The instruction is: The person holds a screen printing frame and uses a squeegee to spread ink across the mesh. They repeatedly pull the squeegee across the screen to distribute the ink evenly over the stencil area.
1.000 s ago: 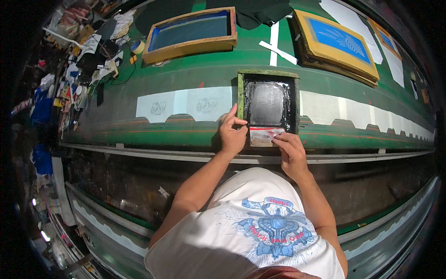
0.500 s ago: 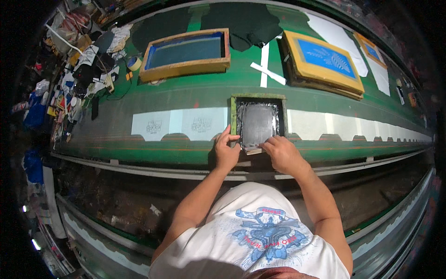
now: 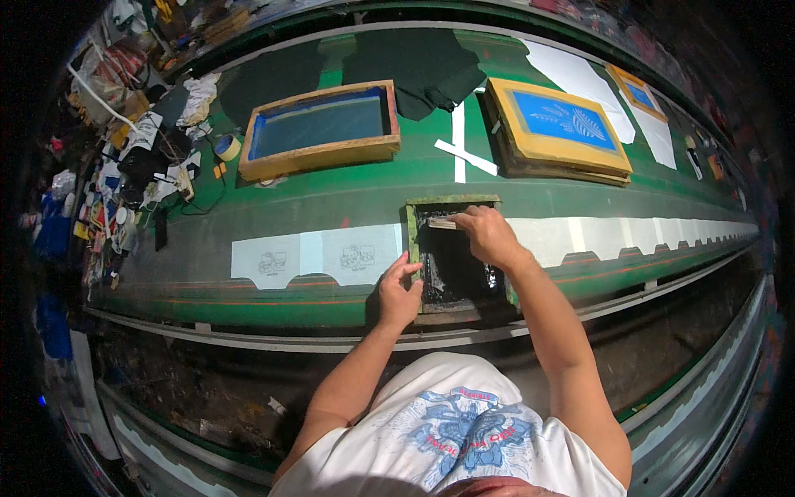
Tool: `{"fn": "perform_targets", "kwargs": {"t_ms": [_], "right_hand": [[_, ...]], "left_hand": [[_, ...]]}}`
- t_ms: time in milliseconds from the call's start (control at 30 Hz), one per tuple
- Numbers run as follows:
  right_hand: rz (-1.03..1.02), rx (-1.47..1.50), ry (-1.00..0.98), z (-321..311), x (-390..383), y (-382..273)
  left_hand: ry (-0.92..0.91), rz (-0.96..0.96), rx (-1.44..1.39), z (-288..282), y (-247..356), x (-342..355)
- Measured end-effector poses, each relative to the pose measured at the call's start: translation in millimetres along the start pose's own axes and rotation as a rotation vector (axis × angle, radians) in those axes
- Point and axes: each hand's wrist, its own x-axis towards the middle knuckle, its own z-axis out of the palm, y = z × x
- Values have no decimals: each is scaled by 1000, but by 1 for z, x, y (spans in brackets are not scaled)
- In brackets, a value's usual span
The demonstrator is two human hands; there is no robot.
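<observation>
A small green-edged screen printing frame (image 3: 455, 200) lies on the long green table, its mesh dark with wet black ink. Pinched in my right hand (image 3: 489, 236) is a squeegee (image 3: 441, 223) with a pale handle, at the frame's far end. My left hand (image 3: 401, 291) holds the frame's left rail near its front corner, with thumb and forefinger tips on the rail. A pale fabric strip (image 3: 318, 259) with two line-drawn prints lies left of the frame. To the right runs a row of white pieces (image 3: 542, 237).
Farther back lie a wooden screen frame (image 3: 321, 161), a yellow-edged frame with a blue screen (image 3: 563, 116), and crossed white tape (image 3: 466, 156). Dark cloth (image 3: 431, 70) is spread behind them. Clutter (image 3: 153, 157) and a tape roll (image 3: 227, 147) sit at the left. A metal rail (image 3: 331, 345) edges the table.
My right hand has pushed the squeegee from the frame's near end to its far end. My left hand stays at the left rail. The whole view has shifted slightly.
</observation>
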Motion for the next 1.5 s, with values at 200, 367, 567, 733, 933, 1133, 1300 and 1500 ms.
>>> {"fn": "perform_targets", "kwargs": {"t_ms": [200,367,567,733,933,1133,1300,1500], "right_hand": [[-29,14,-21,0,-73,-46],[-6,54,-29,-3,-118,-77],[35,150,-57,0,-140,-81],[162,323,248,1,-167,-63],[469,655,440,18,-221,-18],[474,677,472,-6,-262,36],[450,615,445,-37,-298,97],[306,390,437,-66,-318,128]], "left_hand": [[9,33,11,2,-4,-3],[47,65,61,9,-3,-6],[69,147,223,16,10,-10],[93,123,250,17,15,-11],[108,226,188,36,42,-19],[135,327,160,113,52,-29],[155,287,116,194,55,-35],[159,191,68,245,61,-38]]}}
